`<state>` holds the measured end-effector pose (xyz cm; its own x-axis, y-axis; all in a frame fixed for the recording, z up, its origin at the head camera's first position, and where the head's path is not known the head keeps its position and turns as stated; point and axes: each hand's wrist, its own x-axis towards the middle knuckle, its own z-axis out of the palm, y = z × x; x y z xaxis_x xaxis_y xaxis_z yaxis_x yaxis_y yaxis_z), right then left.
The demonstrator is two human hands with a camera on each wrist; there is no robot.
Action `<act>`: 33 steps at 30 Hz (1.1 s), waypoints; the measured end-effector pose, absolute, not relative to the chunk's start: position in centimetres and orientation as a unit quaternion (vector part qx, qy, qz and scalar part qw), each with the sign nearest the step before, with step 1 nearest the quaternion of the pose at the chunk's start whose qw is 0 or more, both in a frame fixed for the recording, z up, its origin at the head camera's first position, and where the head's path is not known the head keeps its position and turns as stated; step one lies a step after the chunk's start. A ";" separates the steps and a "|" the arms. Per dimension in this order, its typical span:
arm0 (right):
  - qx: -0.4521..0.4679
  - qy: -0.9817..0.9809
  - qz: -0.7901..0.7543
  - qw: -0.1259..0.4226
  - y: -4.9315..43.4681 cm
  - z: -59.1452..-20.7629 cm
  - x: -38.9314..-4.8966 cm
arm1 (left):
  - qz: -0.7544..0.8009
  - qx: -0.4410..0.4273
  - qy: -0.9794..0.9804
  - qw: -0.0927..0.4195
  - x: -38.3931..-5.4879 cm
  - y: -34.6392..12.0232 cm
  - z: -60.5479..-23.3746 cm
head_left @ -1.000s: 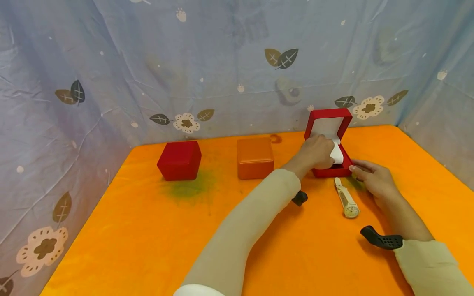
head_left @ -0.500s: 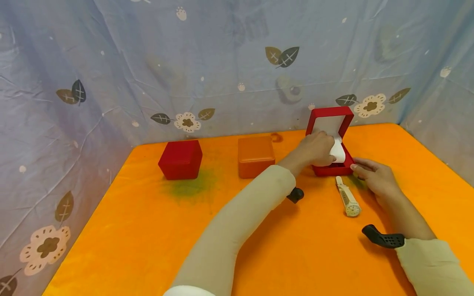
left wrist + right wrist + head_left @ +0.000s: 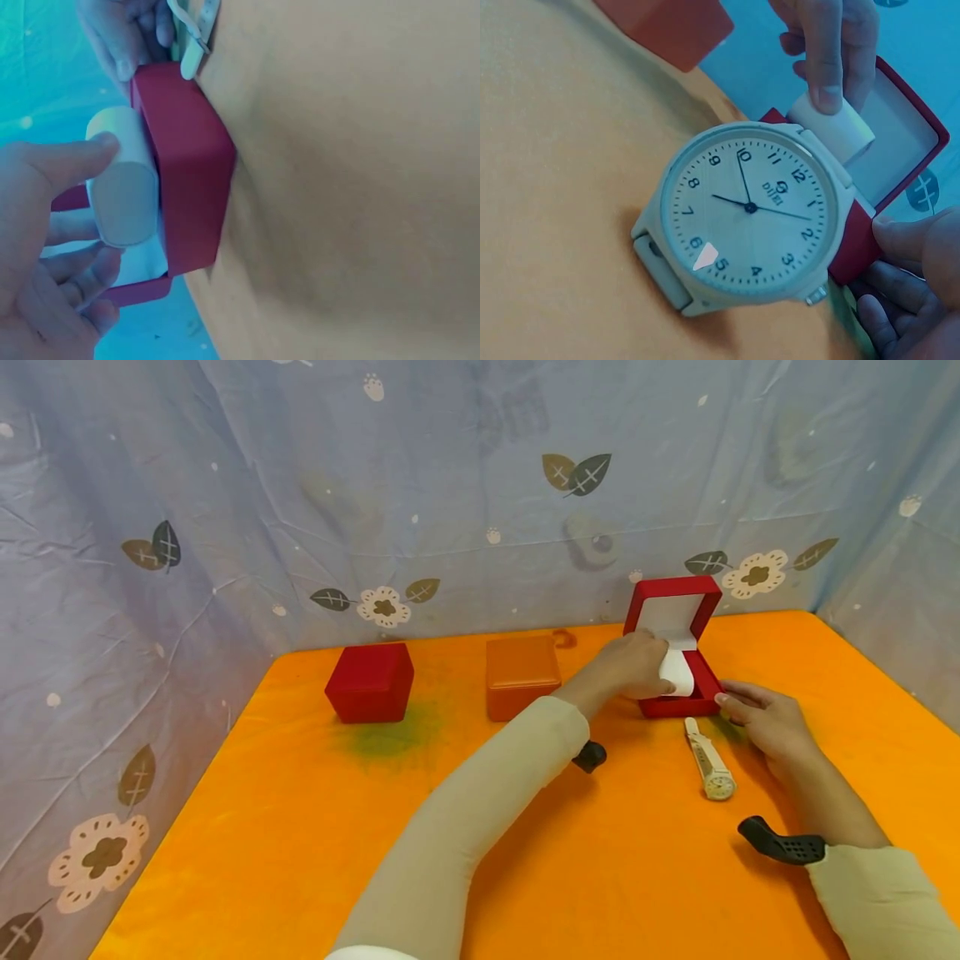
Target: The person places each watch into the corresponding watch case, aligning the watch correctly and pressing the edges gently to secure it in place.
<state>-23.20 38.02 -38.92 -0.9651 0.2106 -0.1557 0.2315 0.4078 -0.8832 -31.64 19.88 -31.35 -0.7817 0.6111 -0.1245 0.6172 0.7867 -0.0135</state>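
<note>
An open red watch box point(image 3: 680, 707) with a white-lined lid point(image 3: 670, 614) stands at the back right of the table. My left hand point(image 3: 634, 665) reaches over its left side and pinches the white watch cushion point(image 3: 124, 199) between thumb and fingers. In the left wrist view the cushion rises above the box's edge. My right hand point(image 3: 772, 722) holds the box's front right corner, thumb on the wall and fingers curled beside it. A cream wristwatch point(image 3: 708, 764) lies in front of the box, strap stretched toward it; its numbered dial point(image 3: 750, 217) looms large in the right wrist view.
A closed red box point(image 3: 371, 683) stands at the back left, and a closed orange box point(image 3: 522, 678) stands between it and my left forearm. An orange cloth covers the table point(image 3: 300, 843). A patterned blue curtain point(image 3: 450, 485) hangs behind.
My left hand has shifted slightly left with the cushion, baring more of the box's red interior on the right. My right hand keeps its hold on the corner.
</note>
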 end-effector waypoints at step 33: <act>0.131 0.837 -0.531 0.008 38.1 -38.8 -23.2 | 0.111 0.317 0.940 0.061 -31.1 16.9 -33.3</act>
